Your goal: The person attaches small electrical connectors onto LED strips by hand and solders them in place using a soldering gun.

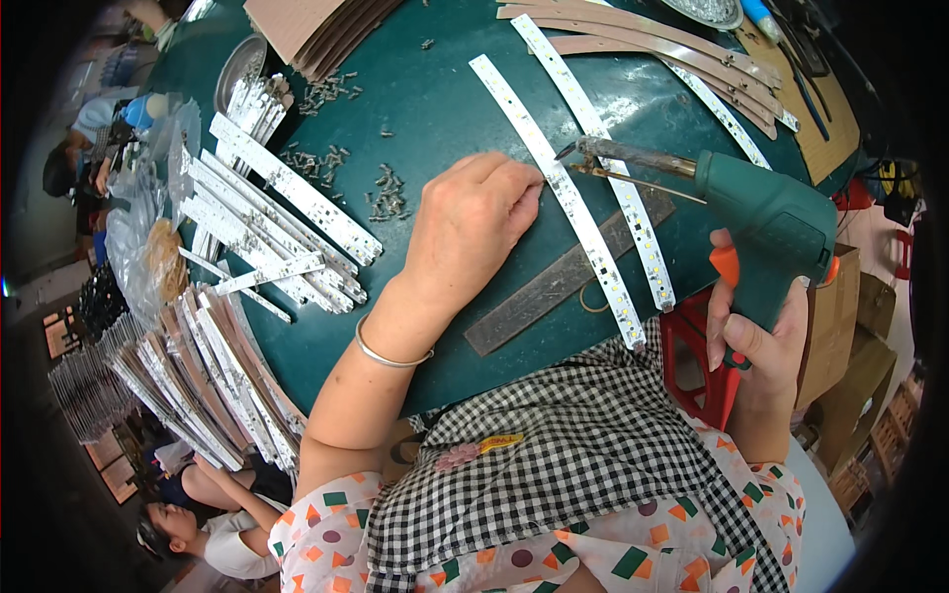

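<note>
My right hand (759, 341) is wrapped round the grip of a green soldering gun (771, 217) with an orange trigger. Its metal tip points left, over a white LED strip (595, 242) lying lengthwise on the green table. Beside that strip on the left is my left hand (476, 212), its fingers pinched together near the strip's edge. Whatever sits between those fingertips is hidden. A second LED strip (563, 84) runs alongside on the right, passing under the gun's tip. Beneath the strips' lower part lies a flat dark metal bar (524, 311).
Small metal pieces (388, 195) lie in loose piles left of my left hand. Stacks of white LED boards (287, 183) fill the table's left side. Brown-backed strips (652, 44) and a metal bowl (707, 10) are at the far right. Another person (222, 539) sits at lower left.
</note>
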Demonstrator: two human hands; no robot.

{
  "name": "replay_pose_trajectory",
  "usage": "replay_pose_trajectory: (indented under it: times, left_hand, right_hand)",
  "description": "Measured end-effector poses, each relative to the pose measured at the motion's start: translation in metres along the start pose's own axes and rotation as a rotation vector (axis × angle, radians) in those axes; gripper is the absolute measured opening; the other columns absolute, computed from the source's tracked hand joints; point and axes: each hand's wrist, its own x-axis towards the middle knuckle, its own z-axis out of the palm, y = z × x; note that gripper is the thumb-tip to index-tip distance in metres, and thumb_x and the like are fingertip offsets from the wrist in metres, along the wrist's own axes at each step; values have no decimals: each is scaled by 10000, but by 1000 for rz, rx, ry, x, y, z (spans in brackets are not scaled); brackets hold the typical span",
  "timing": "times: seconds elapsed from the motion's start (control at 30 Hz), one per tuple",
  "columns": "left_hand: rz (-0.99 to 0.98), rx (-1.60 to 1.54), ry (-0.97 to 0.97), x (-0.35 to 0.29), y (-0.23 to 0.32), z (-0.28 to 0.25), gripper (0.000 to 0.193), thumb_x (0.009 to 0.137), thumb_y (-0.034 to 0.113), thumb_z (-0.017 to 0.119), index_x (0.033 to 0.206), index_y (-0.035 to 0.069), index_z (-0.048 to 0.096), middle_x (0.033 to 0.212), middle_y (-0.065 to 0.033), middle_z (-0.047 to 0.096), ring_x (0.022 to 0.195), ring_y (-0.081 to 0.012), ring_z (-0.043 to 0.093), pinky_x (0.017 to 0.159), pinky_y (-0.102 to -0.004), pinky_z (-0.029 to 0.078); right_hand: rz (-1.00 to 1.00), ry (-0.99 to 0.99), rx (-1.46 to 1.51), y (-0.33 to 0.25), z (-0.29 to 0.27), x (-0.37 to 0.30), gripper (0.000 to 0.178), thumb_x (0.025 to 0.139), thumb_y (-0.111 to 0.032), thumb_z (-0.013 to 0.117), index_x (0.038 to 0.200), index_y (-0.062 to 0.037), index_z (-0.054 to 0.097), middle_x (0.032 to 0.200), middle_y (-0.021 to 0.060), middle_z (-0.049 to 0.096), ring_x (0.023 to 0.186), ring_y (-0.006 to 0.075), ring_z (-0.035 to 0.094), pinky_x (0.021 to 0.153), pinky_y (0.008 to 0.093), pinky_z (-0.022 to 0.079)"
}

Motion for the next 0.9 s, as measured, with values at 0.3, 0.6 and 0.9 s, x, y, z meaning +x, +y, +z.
replay_pose_trajectory:
  times: [0.3, 0.6, 0.9]
  left_hand:
    - [-281, 74, -75, 6, -18, -54, 129, 762, 3, 728, 891, 5, 719, 796, -119, 698, 704, -210, 677, 630, -293, 521]
    - [-547, 181, -201, 19, -86, -76, 133, 759, 45, 747, 875, 0, 701, 759, -97, 686, 654, -152, 612, 638, -294, 494]
    - [-104, -276, -91, 19, 34, -40, 95, 738, 23, 778, 799, 24, 705, 752, -65, 705, 674, -128, 662, 644, -251, 521]
  right_hand:
    - [-158, 67, 25, 3, -6, 7, 762, 754, -116, 758, 1332, 130, 327, 965, 211, 573, 492, 148, 560, 379, 229, 488]
    - [-189, 8, 39, -3, 3, 14, 740, 762, -142, 759, 1325, 141, 371, 725, 145, 581, 445, 146, 543, 383, 230, 460]
    - [-141, 40, -43, -5, 21, 19, 571, 785, 69, 665, 1317, 83, 457, 885, 139, 657, 579, 114, 551, 463, 224, 452]
